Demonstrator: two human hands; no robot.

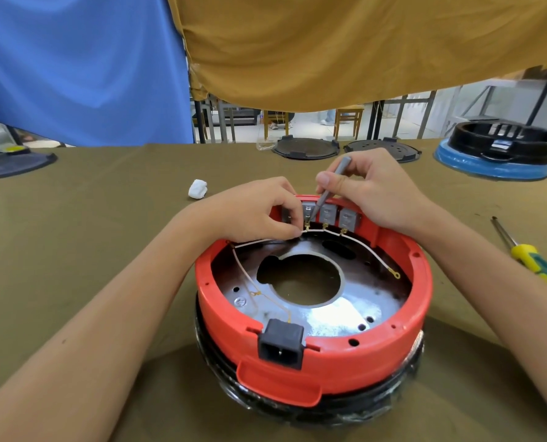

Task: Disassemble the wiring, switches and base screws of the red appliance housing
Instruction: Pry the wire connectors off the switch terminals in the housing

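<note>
The red appliance housing (313, 352) sits upside down at the middle of the desk (106, 250), close to the person, resting on a black, plastic-wrapped lower part (297, 409). Along its far inner wall stand grey switches (328, 215), joined by a white wire (361, 247) with brass terminals; a black power socket (281, 342) is set in the near rim. The left hand (253, 212) reaches in from the left, its fingers (292, 232) curled and pinching the wire just beside the leftmost switch, which the hand partly hides. The right hand (374, 189) grips a slim grey tool (331, 186) like a pen, tip down at that switch's terminal. Around it lie a crumpled white wad (197, 188) to the far left, a yellow-and-green screwdriver (527, 253) to the right, and dark round plates (305, 148) and a black unit on a blue ring (501, 154) along the far edge.
</note>
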